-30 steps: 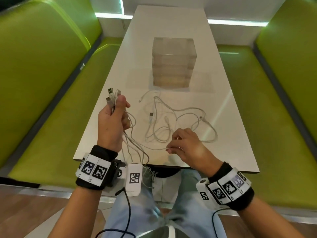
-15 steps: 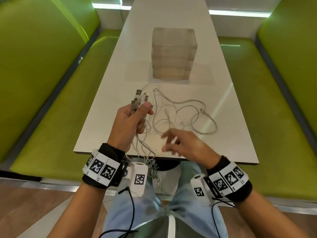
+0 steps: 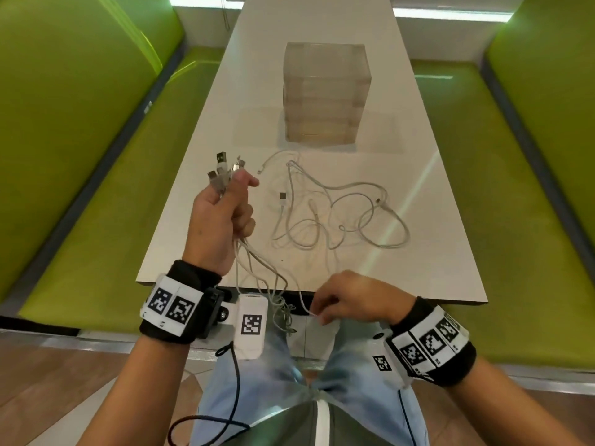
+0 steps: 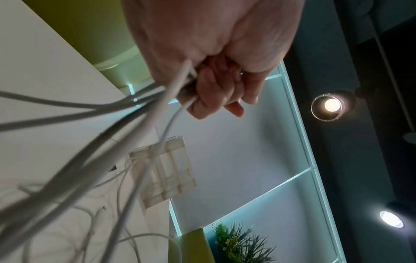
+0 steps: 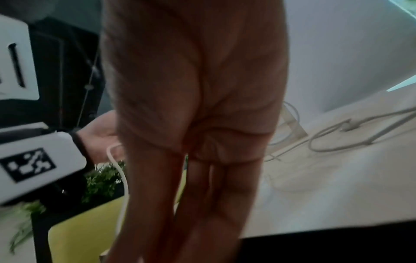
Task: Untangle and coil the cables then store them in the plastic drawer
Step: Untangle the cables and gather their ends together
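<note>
My left hand (image 3: 231, 204) is raised over the table's left side and grips a bundle of white cables (image 4: 126, 128). Their USB plugs (image 3: 222, 170) stick up above the fist, and the strands hang down past the table's near edge. The right hand (image 3: 322, 312) is low at that near edge and pinches one thin white cable (image 3: 302, 300) at its fingertips. A loose tangle of white cables (image 3: 341, 217) lies on the table between the hands and the clear plastic drawer unit (image 3: 325, 94), which stands shut at the table's middle.
The white table (image 3: 434, 252) is long and narrow. Green bench seats (image 3: 96, 204) run along both sides of it. My knees in light jeans (image 3: 354, 365) are under the near edge. A dark wire (image 3: 236, 381) hangs from the left wrist device.
The left hand has swung back left with its bundle. The right hand has pulled back from over the table to the near edge, drawing a thin cable with it.
</note>
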The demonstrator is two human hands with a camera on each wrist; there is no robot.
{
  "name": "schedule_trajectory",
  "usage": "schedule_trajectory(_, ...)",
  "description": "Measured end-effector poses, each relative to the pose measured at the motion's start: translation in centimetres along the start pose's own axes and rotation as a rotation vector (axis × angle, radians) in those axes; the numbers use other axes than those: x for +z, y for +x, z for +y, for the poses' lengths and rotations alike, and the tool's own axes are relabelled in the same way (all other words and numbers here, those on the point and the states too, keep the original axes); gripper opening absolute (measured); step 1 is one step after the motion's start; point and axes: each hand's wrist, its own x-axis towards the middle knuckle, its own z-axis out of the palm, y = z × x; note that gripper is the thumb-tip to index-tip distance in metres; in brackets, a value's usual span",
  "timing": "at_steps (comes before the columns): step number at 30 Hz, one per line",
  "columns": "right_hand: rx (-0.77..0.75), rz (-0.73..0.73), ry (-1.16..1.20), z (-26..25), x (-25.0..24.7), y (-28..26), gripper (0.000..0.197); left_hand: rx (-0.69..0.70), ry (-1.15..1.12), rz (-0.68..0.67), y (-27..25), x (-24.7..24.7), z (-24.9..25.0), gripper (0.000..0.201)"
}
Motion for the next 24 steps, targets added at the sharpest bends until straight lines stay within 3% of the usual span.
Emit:
schedule_trajectory(2, 0.095, -0.042, -0.057, 0.6, -0.1, -0.2, 0.036, -0.004, 0.002, -0.017, 0.1, 0.1, 0.0, 0.027)
schedule_trajectory(5, 0.142, 0.18, 0.065, 0.7, -1.8, -0.9, 0.048, -0.018, -0.012, -0.062, -0.2, 0.5, -0.2, 0.031)
schedule_trajectory(7, 0.064, 0.332, 0.253, -0.6, -2.9, -1.1, 0.067, -0.034, -0.028, -0.08, -0.4, 1.0, -0.5, 0.031)
schedule_trajectory(10, -0.108, 0.292, 0.403, -3.7, -2.6, 0.4, 0.096, -0.041, -0.053, -0.094, -0.8, 2.4, -0.8, 0.028)
schedule_trajectory(12, -0.225, 0.269, 0.407, -5.1, -1.2, 2.1, 0.073, -0.04, -0.084, -0.097, -1.0, 3.4, -0.9, 0.029)
schedule_trajectory(15, -0.321, 0.402, 0.508, -5.7, 1.0, 3.5, 0.022, -0.042, -0.148, -0.065, -0.8, 3.9, -0.5, 0.031)
schedule_trajectory(21, -0.334, 0.441, 0.864, -4.9, 1.9, 3.2, 0.022, -0.111, -0.23, -0.067, 0.0, 2.7, -0.1, 0.032)
schedule_trajectory(24, -0.322, 0.486, 0.906, -4.8, 1.7, 2.9, 0.036, -0.143, -0.264, -0.036, 0.2, 2.6, -0.4, 0.033)
